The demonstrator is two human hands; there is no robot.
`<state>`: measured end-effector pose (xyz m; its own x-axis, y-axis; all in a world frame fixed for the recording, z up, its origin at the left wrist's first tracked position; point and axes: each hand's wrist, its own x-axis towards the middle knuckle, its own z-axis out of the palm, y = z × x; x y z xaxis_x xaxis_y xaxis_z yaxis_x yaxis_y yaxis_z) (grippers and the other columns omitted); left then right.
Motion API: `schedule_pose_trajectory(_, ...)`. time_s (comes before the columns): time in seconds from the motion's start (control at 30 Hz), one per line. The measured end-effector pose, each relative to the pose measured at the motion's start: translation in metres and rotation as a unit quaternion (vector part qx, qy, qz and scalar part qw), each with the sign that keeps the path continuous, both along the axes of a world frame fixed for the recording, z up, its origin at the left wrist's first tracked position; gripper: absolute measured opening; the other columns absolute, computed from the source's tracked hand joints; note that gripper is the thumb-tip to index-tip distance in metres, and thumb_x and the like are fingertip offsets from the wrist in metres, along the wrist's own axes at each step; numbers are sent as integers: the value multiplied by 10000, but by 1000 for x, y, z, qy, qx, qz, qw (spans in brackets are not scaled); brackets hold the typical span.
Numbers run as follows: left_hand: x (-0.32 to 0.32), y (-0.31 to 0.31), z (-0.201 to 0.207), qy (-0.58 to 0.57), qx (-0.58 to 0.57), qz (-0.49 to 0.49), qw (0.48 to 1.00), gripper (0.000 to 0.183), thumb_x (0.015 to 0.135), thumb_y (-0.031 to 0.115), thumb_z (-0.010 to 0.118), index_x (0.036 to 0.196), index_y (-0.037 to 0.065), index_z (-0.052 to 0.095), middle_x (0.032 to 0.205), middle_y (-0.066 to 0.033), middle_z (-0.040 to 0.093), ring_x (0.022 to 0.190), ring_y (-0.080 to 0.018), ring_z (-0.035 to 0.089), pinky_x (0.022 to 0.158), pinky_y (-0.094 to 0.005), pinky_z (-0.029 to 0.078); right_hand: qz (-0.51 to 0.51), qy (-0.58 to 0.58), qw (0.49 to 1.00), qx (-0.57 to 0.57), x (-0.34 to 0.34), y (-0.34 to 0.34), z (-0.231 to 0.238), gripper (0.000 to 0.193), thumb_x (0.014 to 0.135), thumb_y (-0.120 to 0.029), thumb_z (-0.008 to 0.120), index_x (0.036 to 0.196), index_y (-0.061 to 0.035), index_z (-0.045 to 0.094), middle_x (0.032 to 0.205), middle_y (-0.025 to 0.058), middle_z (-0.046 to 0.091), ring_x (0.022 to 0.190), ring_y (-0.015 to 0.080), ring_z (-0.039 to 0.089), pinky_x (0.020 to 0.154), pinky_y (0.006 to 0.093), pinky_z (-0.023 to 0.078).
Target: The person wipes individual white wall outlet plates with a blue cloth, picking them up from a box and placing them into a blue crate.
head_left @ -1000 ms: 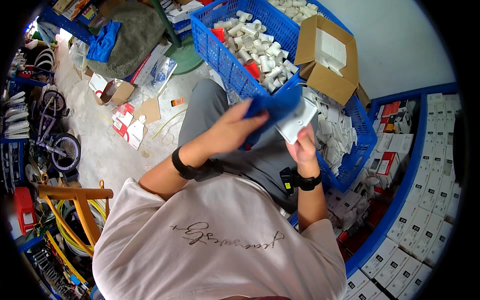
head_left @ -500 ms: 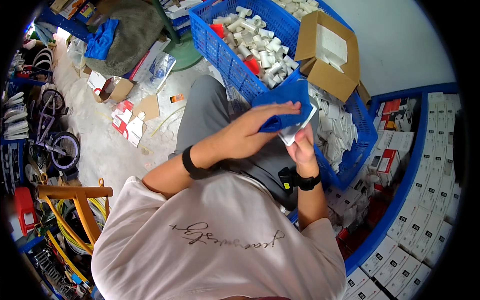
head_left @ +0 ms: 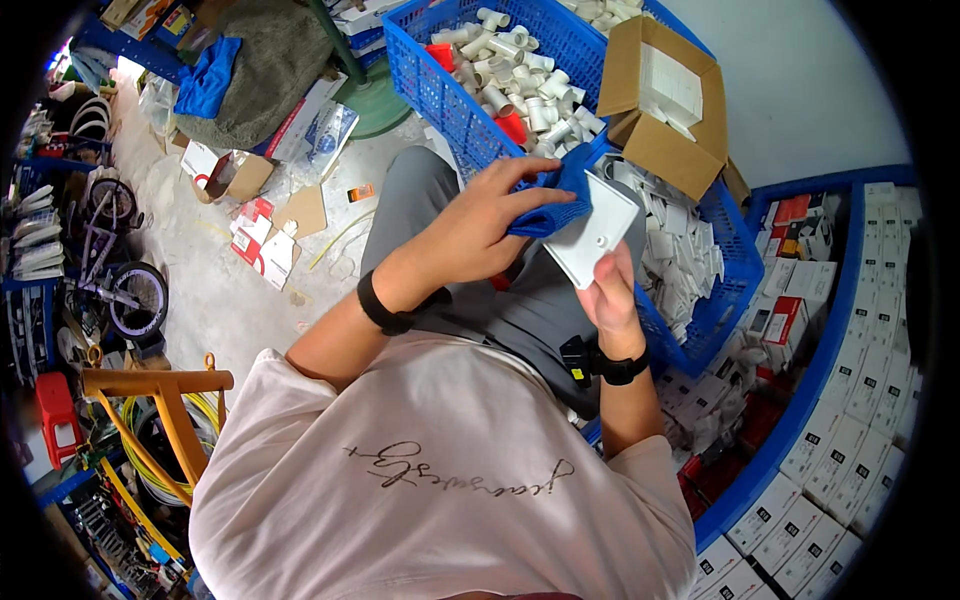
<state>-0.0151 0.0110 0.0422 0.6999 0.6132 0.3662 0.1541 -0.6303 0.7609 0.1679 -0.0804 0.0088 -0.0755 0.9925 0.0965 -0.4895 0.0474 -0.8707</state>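
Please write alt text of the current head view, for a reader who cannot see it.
A person's right hand holds a white plate; the left hand holds a blue cloth at its edge. Beyond are a blue crate of white pipe fittings and an open cardboard box.

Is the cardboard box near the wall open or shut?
Open: the cardboard box has its flaps turned outward, and white pieces show inside.
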Motion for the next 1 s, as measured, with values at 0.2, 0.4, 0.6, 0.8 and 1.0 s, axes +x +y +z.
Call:
schedule_pose_trajectory(0.2, -8, 12, 1, 103, 106, -31, 988, 548, 648, 25, 566, 1180, 158, 576, 1286, -131, 453, 1122, -333, 470, 1058, -559, 231, 16, -11, 1000, -19, -5, 1, -3, 685, 879, -347, 583, 1361, 36, 283, 1315, 131, 441, 1211, 232, 444, 1023, 358, 332)
schedule_pose_trajectory(0.4, -13, 12, 7, -29, -25, 106, 994, 524, 728, -58, 514, 1242, 49, 516, 1192, -162, 523, 1095, -321, 510, 981, -357, 347, 31, 5, 999, -4, -4, 4, 5, 702, 858, -358, 611, 1361, 20, 298, 1279, 111, 468, 1201, 206, 446, 1012, 338, 334)
schedule_pose_trajectory(0.6, -14, 5, 2, -72, -62, 41, 995, 558, 677, -86, 465, 1212, 53, 538, 1218, -145, 516, 1141, -317, 488, 987, -375, 349, 16, 51, 998, -27, -1, 0, -4, 719, 857, -372, 613, 1370, 14, 291, 1299, 99, 454, 1208, 193, 430, 1019, 330, 311)
schedule_pose_trajectory(0.8, -8, 14, 0, 66, 106, -12, 992, 635, 616, -28, 574, 1225, 151, 543, 1256, -101, 488, 1121, -336, 482, 961, -408, 385, 29, 39, 998, -39, -8, 1, 7, 792, 843, -458, 592, 1370, 30, 257, 1323, 121, 435, 1227, 220, 427, 1037, 358, 307)
schedule_pose_trajectory(1.0, -18, 35, 0, 172, 192, -118, 959, 792, 493, -47, 555, 1244, 204, 530, 1068, -71, 537, 1023, -327, 479, 987, -434, 351, 64, 58, 994, -73, 1, -2, 6, 701, 875, -441, 545, 1343, 27, 315, 1270, 108, 477, 1167, 209, 463, 996, 354, 337)
